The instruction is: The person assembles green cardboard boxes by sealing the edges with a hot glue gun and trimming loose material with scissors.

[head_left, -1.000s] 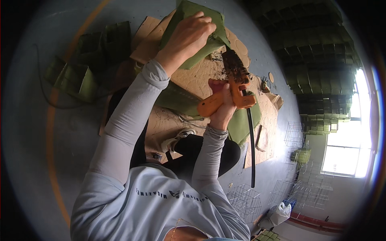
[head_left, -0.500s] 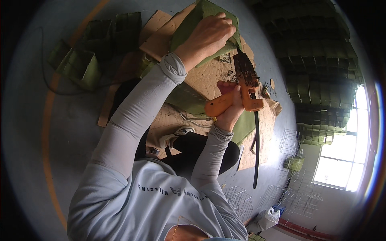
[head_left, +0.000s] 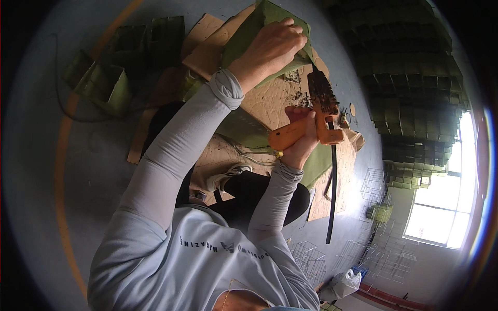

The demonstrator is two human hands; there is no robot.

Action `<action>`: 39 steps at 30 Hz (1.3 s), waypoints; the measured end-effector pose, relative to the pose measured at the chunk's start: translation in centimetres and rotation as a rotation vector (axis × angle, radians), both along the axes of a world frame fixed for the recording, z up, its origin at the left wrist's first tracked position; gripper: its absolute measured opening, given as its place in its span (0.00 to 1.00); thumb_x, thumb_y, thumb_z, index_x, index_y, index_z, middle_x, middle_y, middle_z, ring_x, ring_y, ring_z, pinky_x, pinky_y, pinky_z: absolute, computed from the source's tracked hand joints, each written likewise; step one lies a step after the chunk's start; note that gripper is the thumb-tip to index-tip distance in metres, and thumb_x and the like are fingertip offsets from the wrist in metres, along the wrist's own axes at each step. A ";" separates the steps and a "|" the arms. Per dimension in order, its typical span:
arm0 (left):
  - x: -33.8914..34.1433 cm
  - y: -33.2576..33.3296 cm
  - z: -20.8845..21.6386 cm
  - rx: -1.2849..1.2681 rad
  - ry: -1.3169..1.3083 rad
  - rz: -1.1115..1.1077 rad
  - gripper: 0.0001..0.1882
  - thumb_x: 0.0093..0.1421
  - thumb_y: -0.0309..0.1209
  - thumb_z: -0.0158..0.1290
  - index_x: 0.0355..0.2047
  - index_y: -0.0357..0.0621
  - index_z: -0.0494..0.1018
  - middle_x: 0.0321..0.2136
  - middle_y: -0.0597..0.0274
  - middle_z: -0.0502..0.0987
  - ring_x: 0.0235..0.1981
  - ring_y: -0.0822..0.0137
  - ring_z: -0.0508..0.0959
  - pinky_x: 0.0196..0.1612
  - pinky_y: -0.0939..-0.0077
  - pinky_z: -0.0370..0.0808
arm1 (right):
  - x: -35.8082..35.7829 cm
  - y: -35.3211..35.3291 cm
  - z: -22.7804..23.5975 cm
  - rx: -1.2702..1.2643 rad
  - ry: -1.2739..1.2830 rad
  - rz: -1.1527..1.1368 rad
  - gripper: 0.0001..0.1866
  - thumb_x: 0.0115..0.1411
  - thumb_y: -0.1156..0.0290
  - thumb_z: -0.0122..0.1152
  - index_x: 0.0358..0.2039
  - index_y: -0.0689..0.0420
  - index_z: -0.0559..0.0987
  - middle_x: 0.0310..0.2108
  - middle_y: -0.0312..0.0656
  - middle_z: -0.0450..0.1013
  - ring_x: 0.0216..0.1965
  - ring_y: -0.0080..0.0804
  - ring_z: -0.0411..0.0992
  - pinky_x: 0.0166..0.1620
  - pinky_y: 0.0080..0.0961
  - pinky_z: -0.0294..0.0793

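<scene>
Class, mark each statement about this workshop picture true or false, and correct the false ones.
1. The right hand grips the orange glue gun. True.
2. The left hand also grips the orange glue gun. False: the left hand is on the green piece.
3. A black rod extends from the orange glue gun. True.
4. The sleeves are bright red. False: the sleeves are light grey.
5. The window is on the picture's right side. True.

Dark capital lettering (head_left: 199,244) arcs across the chest of a pale grey-blue shirt (head_left: 192,280), just past 6 o'clock in the frame and upside down to the camera. A small dark emblem (head_left: 227,247) divides it; letters toward 3 o'clock bend with the fabric.
</scene>
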State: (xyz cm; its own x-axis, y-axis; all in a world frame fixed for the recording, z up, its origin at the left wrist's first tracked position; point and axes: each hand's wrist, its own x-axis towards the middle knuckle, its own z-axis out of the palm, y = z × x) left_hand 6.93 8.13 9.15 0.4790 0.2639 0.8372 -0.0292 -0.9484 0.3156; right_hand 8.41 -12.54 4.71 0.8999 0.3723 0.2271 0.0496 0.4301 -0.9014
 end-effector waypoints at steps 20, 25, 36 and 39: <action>0.0 0.1 0.1 0.026 0.008 0.025 0.03 0.53 0.21 0.50 0.24 0.38 0.74 0.25 0.59 0.72 0.35 0.60 0.74 0.40 0.68 0.75 | -1.0 0.4 0.4 -0.041 -0.006 -0.001 0.12 0.64 0.69 0.53 0.43 0.63 0.71 0.29 0.45 0.71 0.33 0.40 0.74 0.42 0.41 0.76; -0.1 0.0 0.2 0.015 -0.010 0.018 0.03 0.53 0.21 0.50 0.24 0.38 0.74 0.24 0.59 0.72 0.35 0.60 0.74 0.39 0.67 0.75 | -1.4 0.5 0.4 -0.007 0.005 0.032 0.11 0.64 0.72 0.54 0.42 0.65 0.71 0.29 0.45 0.71 0.32 0.40 0.73 0.41 0.39 0.77; 0.0 0.0 -0.2 0.014 -0.019 0.000 0.03 0.52 0.20 0.49 0.24 0.38 0.73 0.24 0.57 0.72 0.34 0.57 0.75 0.41 0.66 0.74 | -1.4 0.7 0.1 0.045 0.033 0.040 0.10 0.63 0.72 0.55 0.41 0.64 0.71 0.29 0.45 0.71 0.32 0.38 0.73 0.40 0.39 0.76; 0.1 0.1 -0.3 0.015 -0.028 -0.001 0.04 0.53 0.20 0.49 0.24 0.38 0.73 0.24 0.57 0.72 0.35 0.56 0.76 0.43 0.65 0.74 | -1.9 1.1 0.5 0.055 0.033 0.042 0.10 0.63 0.71 0.55 0.40 0.64 0.71 0.29 0.44 0.71 0.32 0.38 0.73 0.41 0.38 0.76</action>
